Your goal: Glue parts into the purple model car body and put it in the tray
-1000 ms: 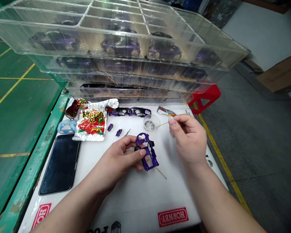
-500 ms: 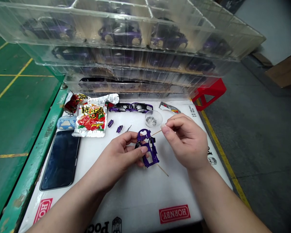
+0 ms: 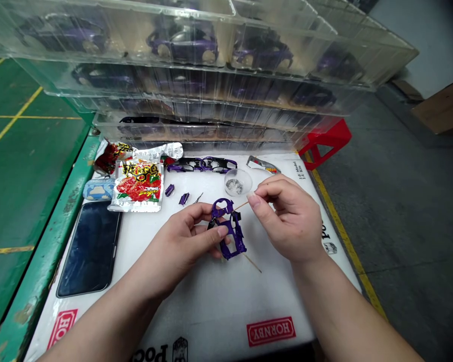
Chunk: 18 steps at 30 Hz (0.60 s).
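A purple miniature car shell is held above the white surface, in the left hand, fingers partly curled beneath and thumb pressed on top. The right hand, nearly closed, pinches a thin stick between thumb and forefinger, its tip at the shell's edge; whether it touches cannot be told. The step in hand appears to be fine work at that edge, which calls for a steady shell and small, light movement of the stick.

A second stick juts out below the shell, within reach of a stray knuckle. Just beyond the hands sits a clear cup of silvery contents, liable to be knocked by the right fingers. Two small purple pieces lie near a slim pointed item, with more purple-and-black shells behind. Stacked transparent trays holding car bodies hem in the far side, while a foil packet and a dark phone crowd the left.
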Tool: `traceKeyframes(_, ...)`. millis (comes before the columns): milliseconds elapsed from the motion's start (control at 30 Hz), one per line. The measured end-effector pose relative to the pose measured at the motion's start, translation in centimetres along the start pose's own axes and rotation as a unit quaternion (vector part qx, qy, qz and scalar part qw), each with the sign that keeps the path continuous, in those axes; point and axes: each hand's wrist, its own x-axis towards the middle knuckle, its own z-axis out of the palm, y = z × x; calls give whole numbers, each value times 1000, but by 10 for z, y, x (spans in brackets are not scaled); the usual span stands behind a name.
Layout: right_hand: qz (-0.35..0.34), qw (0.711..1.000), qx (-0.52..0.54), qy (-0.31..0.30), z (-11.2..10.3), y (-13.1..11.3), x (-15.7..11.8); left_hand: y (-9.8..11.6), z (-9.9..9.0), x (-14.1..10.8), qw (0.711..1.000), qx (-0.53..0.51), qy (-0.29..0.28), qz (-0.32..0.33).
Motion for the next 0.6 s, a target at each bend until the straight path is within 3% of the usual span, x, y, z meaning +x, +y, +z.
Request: traceKeyframes(600,1,1000,-8,-5,0,0,1,2,0,-1,1000,9,4,1)
